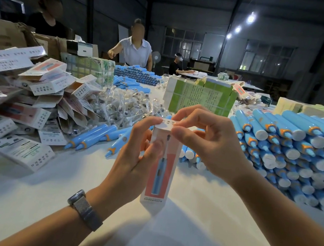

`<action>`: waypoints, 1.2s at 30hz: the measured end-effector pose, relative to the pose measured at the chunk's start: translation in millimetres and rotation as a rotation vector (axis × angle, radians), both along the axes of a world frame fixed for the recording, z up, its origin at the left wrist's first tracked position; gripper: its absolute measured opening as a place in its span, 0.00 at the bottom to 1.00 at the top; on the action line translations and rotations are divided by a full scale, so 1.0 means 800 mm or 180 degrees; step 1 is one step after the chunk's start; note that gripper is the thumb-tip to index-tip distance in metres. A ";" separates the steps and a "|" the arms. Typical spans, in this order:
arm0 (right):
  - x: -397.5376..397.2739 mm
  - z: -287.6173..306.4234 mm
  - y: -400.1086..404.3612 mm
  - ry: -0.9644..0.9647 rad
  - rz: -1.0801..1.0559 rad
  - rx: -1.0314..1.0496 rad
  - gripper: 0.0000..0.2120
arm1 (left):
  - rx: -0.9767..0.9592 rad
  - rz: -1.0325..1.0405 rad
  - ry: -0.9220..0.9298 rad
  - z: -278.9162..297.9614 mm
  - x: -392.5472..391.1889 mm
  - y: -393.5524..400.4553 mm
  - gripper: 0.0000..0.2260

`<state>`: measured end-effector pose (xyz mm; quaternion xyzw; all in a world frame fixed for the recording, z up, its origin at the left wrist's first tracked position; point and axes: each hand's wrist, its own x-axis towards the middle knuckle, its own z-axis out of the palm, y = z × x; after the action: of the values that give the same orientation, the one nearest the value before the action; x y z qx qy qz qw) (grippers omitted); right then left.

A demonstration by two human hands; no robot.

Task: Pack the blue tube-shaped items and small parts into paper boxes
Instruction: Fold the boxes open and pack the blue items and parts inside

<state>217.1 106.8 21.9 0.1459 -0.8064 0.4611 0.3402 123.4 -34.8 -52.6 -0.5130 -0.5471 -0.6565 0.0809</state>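
Upright white-and-coral paper box [162, 164], blue tube printed on front

**Wearer: Arms and Accessories**

Both forearms are bare; no sleeves are visible. The left wrist carries a watch [84, 209] with a dark, rounded case and a grey woven-mesh metal band. The left hand [131, 156] and right hand [208, 142] wear no gloves or rings.

Head view: worn on the head, faces forward and down over the counter [195, 221].
Nearness: close above the fingers [154, 145]; hall well beyond them.
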 end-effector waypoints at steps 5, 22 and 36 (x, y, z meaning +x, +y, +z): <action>0.002 0.003 0.001 0.0055 -0.0249 0.0417 0.05 | -0.0045 0.0143 0.0089 0.001 0.001 0.000 0.14; 0.002 0.005 -0.010 0.0627 -0.0733 0.1084 0.04 | -0.0150 0.0287 0.0335 -0.001 -0.002 0.002 0.19; 0.001 0.007 -0.008 0.0548 -0.0607 0.0683 0.07 | -0.0182 0.0205 0.0408 -0.001 -0.005 0.003 0.21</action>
<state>218.0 100.6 27.3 0.1431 -0.8291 0.3238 0.4328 119.7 -32.7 -53.2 -0.5383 -0.5755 -0.6035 0.1221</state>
